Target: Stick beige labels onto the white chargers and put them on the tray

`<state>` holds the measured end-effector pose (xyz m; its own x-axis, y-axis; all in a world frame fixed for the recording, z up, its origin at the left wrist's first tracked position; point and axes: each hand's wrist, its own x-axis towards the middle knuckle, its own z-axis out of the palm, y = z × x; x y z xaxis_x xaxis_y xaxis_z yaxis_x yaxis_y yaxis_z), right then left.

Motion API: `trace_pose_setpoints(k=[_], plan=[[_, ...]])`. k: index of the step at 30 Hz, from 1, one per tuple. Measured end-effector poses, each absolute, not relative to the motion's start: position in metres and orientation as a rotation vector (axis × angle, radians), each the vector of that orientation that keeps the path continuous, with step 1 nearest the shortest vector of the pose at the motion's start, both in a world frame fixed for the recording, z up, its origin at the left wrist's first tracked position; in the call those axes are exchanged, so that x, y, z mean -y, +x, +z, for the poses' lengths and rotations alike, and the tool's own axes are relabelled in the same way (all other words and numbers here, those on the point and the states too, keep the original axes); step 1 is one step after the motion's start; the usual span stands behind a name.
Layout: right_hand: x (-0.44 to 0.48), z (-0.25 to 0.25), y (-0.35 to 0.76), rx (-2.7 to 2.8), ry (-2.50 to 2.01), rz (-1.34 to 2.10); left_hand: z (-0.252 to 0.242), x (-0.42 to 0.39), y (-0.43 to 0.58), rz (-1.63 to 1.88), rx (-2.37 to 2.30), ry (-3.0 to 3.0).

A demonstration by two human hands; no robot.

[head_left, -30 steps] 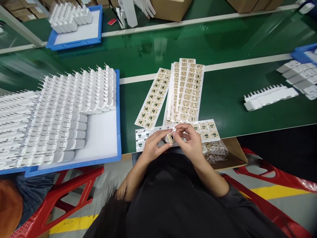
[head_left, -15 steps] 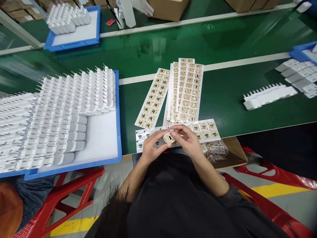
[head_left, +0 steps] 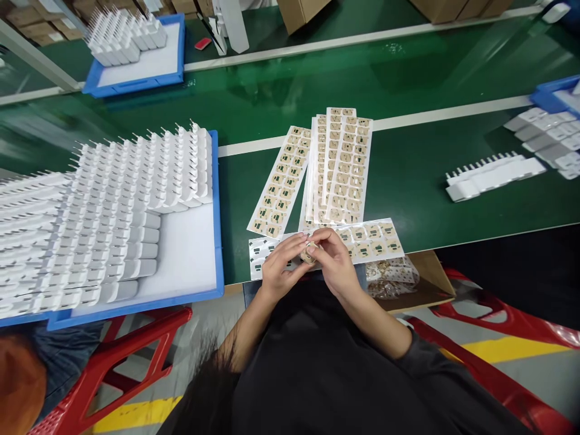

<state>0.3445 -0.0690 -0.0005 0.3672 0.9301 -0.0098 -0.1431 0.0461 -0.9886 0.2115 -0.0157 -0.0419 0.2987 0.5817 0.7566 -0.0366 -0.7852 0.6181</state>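
The small tan-faced piece (head_left: pixel 307 256) is at the near edge of the green table (head_left: pixel 421 193), over the crosswise sheet (head_left: pixel 376 240). My left hand (head_left: pixel 281 272) is curled snug around its left side, I'd guess to steady it; my right hand (head_left: pixel 334 267) is closed in too, thumb on the face. My fingers hide most of it. Sticker sheets (head_left: pixel 348 169) sit just beyond, probably for easy reach. Blue tray (head_left: pixel 219 241) of pronged white parts (head_left: pixel 136 172) left, cardboard box (head_left: pixel 437 285) near right.

White plug adapters (head_left: pixel 113 187) sit rowed in a blue tray (head_left: pixel 218 229), left, and cardboard cartons (head_left: pixel 457 8) line the far side of a factory.
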Motion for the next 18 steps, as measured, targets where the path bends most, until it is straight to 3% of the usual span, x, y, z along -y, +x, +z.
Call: trace_pose_setpoints(k=[11, 18], plan=[[0.0665, -0.0017, 0.3392, 0.857, -1.217, 0.918, -0.0472, 0.0135, 0.2116, 1.598, -0.478, 2.106], [0.0685, -0.0097, 0.3488, 0.917, -1.089, 1.089, -0.0503, 0.0145, 0.2103, 1.574, -0.495, 1.886]])
